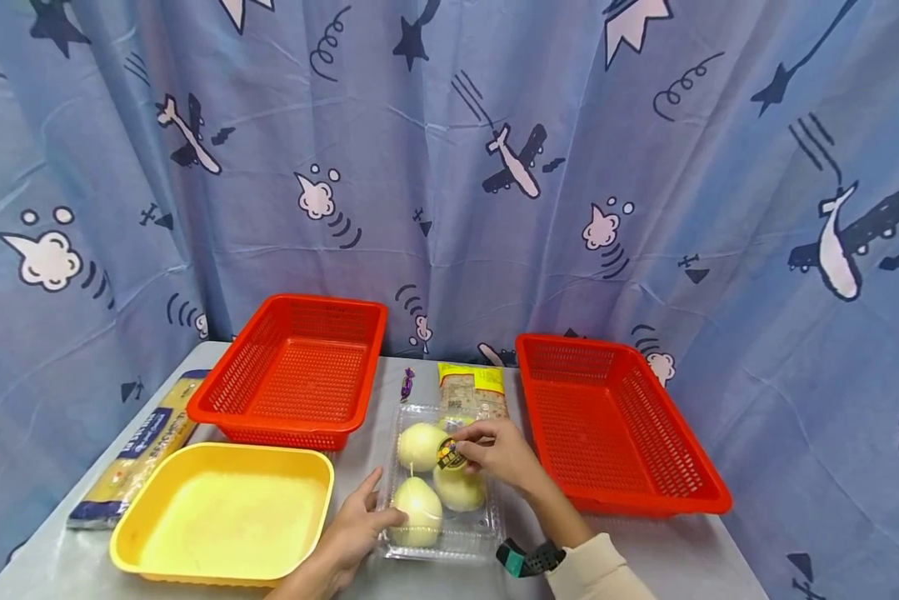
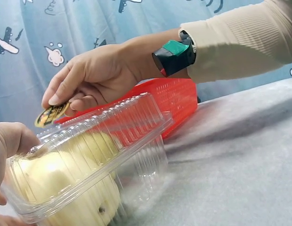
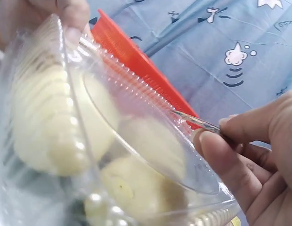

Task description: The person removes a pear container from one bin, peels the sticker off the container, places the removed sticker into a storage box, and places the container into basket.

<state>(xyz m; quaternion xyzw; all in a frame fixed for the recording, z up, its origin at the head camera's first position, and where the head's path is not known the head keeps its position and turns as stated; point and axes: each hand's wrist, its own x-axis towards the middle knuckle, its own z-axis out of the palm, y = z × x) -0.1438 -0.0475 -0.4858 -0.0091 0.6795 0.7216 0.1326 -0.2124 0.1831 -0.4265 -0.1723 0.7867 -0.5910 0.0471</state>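
A clear plastic clamshell box (image 1: 470, 533) lies on the grey table between a yellow tray and the right red basket, holding three pale yellow pears (image 1: 419, 446). My left hand (image 1: 377, 508) grips the box's near left corner, thumb on the lid (image 2: 113, 127). My right hand (image 1: 470, 450) pinches a round black-and-yellow sticker (image 1: 450, 455) on the lid's top. In the left wrist view the sticker (image 2: 51, 114) is peeled up, held between the right hand's thumb and finger (image 2: 59, 96). In the right wrist view the sticker edge (image 3: 198, 123) is held by its fingertips (image 3: 216, 146).
One red basket (image 1: 295, 367) stands at the back left, another (image 1: 614, 417) on the right. A yellow tray (image 1: 224, 512) sits front left beside a spaghetti pack (image 1: 142, 446). A purple candy (image 1: 407, 383) and a yellow snack packet (image 1: 471, 387) lie behind the box.
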